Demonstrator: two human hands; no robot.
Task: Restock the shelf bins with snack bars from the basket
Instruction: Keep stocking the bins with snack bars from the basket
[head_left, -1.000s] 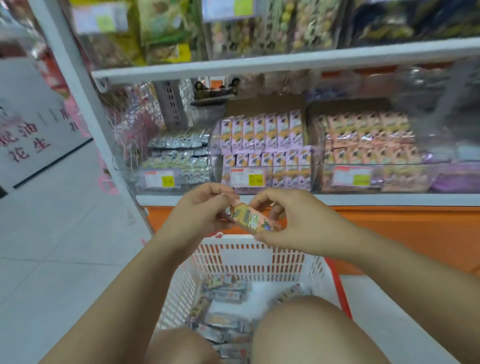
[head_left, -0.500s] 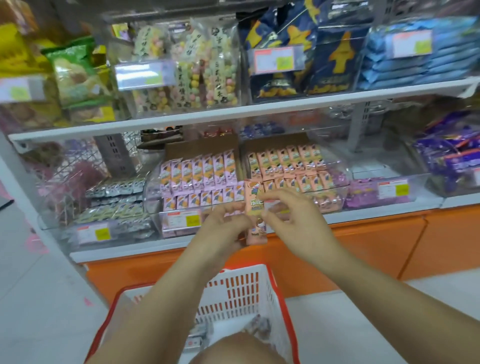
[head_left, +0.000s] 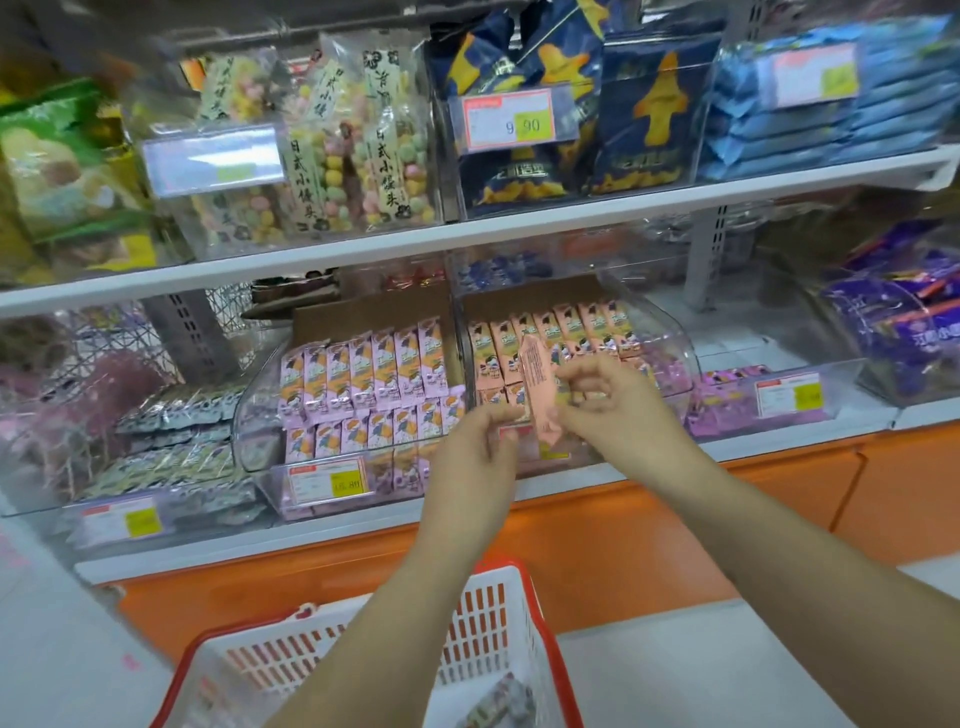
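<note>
Grip: our left hand (head_left: 480, 447) and right hand (head_left: 618, 410) both pinch one peach snack bar (head_left: 537, 384) | Place: upright, just before the peach bin (head_left: 675, 343) | Progress: bin looks nearly full; more bars wait in the basket (head_left: 483, 582) below it

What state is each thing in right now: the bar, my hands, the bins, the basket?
Snack bar: upright, pinched between both hands, not yet in a bin.
Left hand: pinches the bar's lower edge.
Right hand: pinches the bar's side.
Peach-bar bin: holds upright bars.
Purple-bar bin: rows of upright bars.
Basket: some packets inside.
</note>
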